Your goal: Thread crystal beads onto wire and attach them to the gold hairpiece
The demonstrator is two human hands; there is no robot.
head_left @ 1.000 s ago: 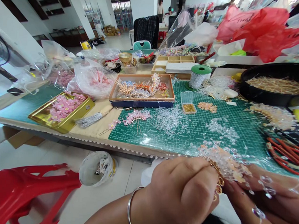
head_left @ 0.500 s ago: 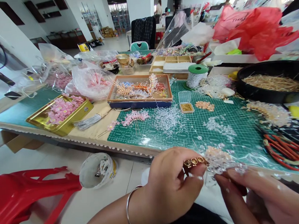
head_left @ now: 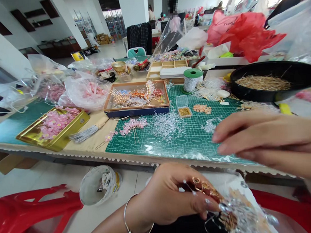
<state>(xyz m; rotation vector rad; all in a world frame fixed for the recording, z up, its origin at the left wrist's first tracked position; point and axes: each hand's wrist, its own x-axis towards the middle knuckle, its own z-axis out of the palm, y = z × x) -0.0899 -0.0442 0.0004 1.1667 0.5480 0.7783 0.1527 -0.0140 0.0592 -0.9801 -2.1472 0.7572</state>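
Note:
My left hand [head_left: 171,198], with a bracelet on its wrist, pinches a beaded hair ornament [head_left: 242,212] below the table's front edge. Gold wire loops stick up past the fingers, and clear and peach beads fan out to the right. Thin wire hangs under the thumb. Over the right part of the green cutting mat [head_left: 136,148] is my right hand [head_left: 264,135], fingers stretched out and nothing visible in them. Its fingertips are nearest a small patch of clear beads [head_left: 210,125]. A bigger pile of clear beads [head_left: 168,124] lies mid-mat.
Peach flower pieces [head_left: 202,108] and a small box of gold beads [head_left: 185,111] lie behind. A shallow carton [head_left: 137,110] holds finished ornaments. At left stands a gold tin [head_left: 51,143] of pink flowers; at right, a black pan [head_left: 268,94]. A bin [head_left: 97,191] and red stools [head_left: 25,211] are below.
My right hand has let go of the ornament and moved up over the mat. My left hand has lowered slightly with the ornament, which now tilts down to the right. The view has shifted right.

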